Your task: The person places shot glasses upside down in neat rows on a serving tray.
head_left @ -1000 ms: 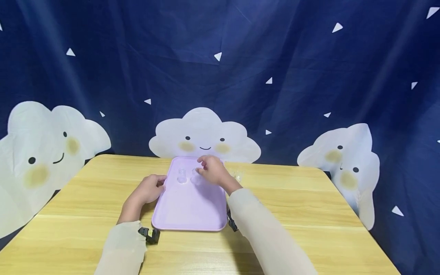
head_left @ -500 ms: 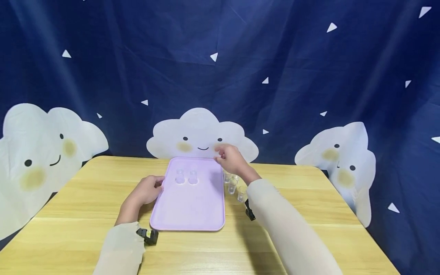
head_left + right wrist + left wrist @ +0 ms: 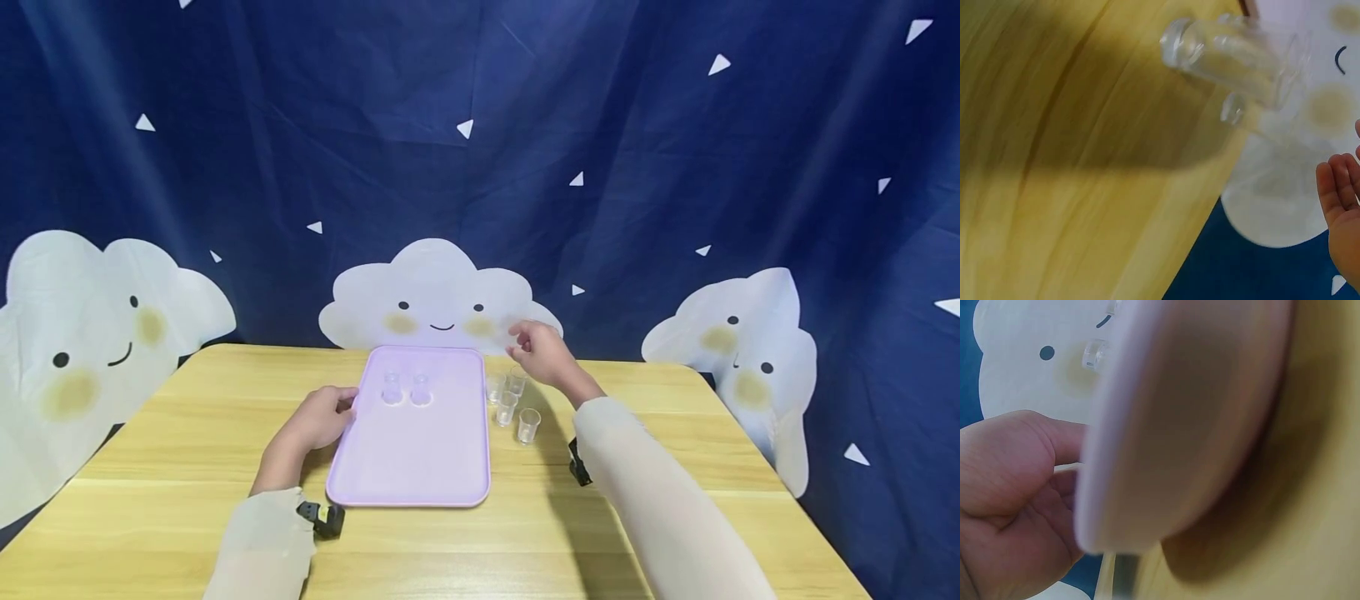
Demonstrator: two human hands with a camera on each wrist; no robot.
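Looked like smooth matt plastic, pale lilac: tray [image 3: 408, 454], gripped at the left rim by left hand [image 3: 318, 417]. Seemed clear, glossy plastic or glass (could not tell which): two small cups on tray [image 3: 405, 388], four more cups beside it [image 3: 512, 403], under right hand [image 3: 542, 352]. Showed light wood grain with a faint satin sheen: table [image 3: 675, 517]. Hung as soft, creased matt cloth, dark blue with printed white clouds: backdrop [image 3: 600, 167]. Appeared thin, matt knit fabric, beige: sleeves [image 3: 660, 508].
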